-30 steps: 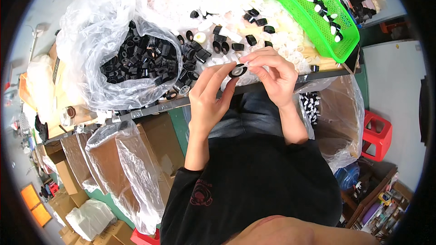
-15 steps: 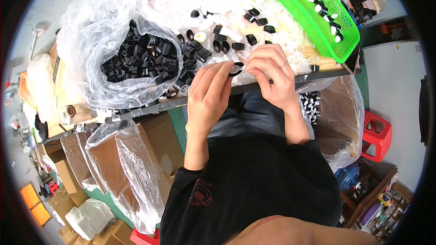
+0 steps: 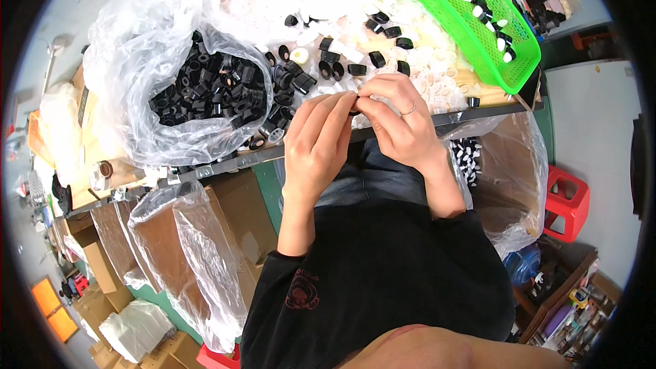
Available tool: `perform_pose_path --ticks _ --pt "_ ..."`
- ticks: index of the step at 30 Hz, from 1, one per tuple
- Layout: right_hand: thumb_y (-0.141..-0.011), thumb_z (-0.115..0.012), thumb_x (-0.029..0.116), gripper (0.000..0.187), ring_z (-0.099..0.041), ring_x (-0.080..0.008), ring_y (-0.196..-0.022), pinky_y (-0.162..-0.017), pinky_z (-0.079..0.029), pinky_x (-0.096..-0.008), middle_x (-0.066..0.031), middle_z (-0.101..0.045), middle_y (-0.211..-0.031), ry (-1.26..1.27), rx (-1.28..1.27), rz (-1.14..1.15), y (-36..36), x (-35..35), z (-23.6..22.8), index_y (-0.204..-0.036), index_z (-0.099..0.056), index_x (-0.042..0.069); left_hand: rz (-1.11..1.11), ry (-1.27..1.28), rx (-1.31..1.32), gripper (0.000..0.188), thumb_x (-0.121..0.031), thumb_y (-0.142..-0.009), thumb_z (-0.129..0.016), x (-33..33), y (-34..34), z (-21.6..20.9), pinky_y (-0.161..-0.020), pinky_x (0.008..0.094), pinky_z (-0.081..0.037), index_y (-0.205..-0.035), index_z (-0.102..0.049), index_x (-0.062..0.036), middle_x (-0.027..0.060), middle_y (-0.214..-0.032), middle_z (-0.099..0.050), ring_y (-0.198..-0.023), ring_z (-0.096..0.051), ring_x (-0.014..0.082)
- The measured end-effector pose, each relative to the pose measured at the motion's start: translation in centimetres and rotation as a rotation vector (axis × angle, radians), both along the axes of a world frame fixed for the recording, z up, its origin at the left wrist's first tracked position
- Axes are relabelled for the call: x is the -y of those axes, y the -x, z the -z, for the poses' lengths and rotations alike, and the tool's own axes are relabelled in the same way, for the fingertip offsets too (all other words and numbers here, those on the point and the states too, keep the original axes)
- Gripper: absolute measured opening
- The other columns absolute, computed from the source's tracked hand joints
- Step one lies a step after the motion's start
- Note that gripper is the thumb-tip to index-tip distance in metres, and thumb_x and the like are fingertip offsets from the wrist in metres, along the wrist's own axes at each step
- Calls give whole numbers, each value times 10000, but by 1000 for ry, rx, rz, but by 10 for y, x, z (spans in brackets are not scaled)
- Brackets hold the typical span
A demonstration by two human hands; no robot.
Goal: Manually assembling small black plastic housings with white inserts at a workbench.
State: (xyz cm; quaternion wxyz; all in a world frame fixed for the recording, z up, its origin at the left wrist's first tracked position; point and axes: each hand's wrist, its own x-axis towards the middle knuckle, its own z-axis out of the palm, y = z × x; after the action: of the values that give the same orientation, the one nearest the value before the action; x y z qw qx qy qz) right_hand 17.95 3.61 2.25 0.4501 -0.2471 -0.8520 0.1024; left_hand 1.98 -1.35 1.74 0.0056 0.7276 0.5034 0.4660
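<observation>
A black ring-shaped cap (image 3: pixel 354 113) is pinched at the table's front edge, mostly covered by fingers. My left hand (image 3: pixel 316 135) is closed on its left side. From the right, my right hand (image 3: pixel 404 123) presses closed fingertips against the same cap; whether a small white piece is also between them, I cannot tell. Just beyond the fingers lie loose black caps (image 3: pixel 357 69) among small white plastic pieces (image 3: pixel 345 50). To the left, a clear plastic bag (image 3: pixel 147 126) gapes around a heap of black caps (image 3: pixel 215 89).
A green perforated basket (image 3: pixel 447 27) at the far right holds several black-and-white pieces. Below the table's dark edge (image 3: pixel 236 162), a plastic-lined box (image 3: pixel 509 178) with black-and-white pieces stands right, near a red stool (image 3: pixel 567 203). Plastic-lined cardboard boxes (image 3: pixel 160 232) stand left.
My right hand has moved left, bringing its fingertips against the cap and my left fingers. The gap between the hands has closed, and the cap is more hidden.
</observation>
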Motion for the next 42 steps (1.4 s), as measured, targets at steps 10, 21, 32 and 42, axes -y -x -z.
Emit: perform_pose_path --ticks 10,21,32,42 --pt "-815 -624 -37 195 -600 -249 -952 -821 -496 -346 -109 -602 -1047 405 -35 -177 -7 -11 12 -1006 -649 -7 -76 169 169 363 74 -737 -709 5 8 15 -584 255 -482 -1078 -680 -48 70 -889 -681 -660 -574 141" --pt "-896 -579 75 131 -609 -180 -714 -648 -470 -282 -98 -653 -842 462 98 219 -1 -119 53 -992 -644 15 315 461 1525 337 75 -849 -598 1 23 25 -577 196 -427 -1180 -598 9 159 -1036 -679 -630 -504 73" --pt "-891 -586 89 123 -626 -232 -677 -623 -481 -328 -121 -670 -832 451 69 175 12 -119 55 -972 -642 15 658 585 2395 338 -72 -956 -562 -12 42 46 -574 198 -364 -1190 -494 162 4 -710 -449 -624 -387 61" --pt "-813 -679 89 127 -628 -287 -861 -725 -501 -381 -97 -613 -873 274 314 16 23 -64 62 -897 -606 28 1144 563 2625 316 -63 -956 -558 -14 43 49 -585 197 -418 -1230 -494 82 176 -1158 -617 -657 -451 90"
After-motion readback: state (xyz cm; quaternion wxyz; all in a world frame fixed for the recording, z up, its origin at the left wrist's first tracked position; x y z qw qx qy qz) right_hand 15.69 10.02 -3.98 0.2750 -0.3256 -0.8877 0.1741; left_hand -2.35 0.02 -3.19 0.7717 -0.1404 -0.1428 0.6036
